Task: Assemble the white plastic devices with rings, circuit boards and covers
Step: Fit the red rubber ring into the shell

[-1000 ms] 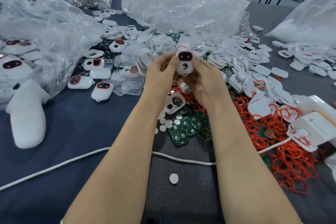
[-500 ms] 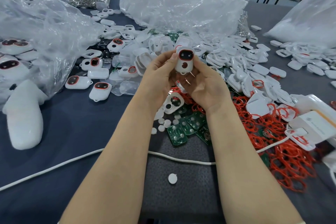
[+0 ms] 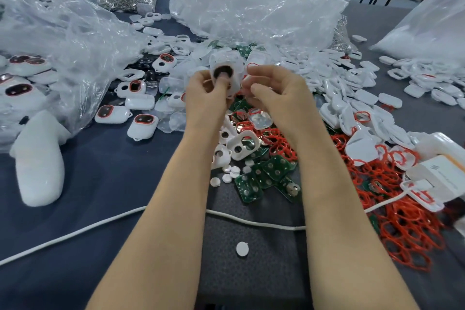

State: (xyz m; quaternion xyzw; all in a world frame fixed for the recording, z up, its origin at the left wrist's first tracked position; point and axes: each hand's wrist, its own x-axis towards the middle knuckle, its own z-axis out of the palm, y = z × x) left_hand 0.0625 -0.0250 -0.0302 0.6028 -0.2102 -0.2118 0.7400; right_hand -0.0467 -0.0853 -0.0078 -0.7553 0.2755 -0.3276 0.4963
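Note:
My left hand [image 3: 205,100] holds a white plastic device [image 3: 227,75] above the parts pile, its thumb pressed on the dark oval window. The device is motion-blurred. My right hand [image 3: 275,94] hovers just right of it with fingers apart and nothing in them. Below my wrists lie an unfilled white shell [image 3: 242,145] with two holes, green circuit boards [image 3: 264,173] and small white round buttons [image 3: 230,176]. Red rings [image 3: 402,221] spread out to the right. White covers [image 3: 352,88] are heaped behind my right hand.
Finished devices [image 3: 143,126] with red-rimmed windows lie at the left beside crumpled clear plastic bags [image 3: 63,33]. A white cable [image 3: 100,226] crosses the dark mat under my forearms. A white box [image 3: 442,176] sits at the right edge, a white foam piece [image 3: 37,158] at the left.
Both hands held the device before. My right hand has now let go and moved slightly right; my left hand has tilted the device and put its thumb on the window.

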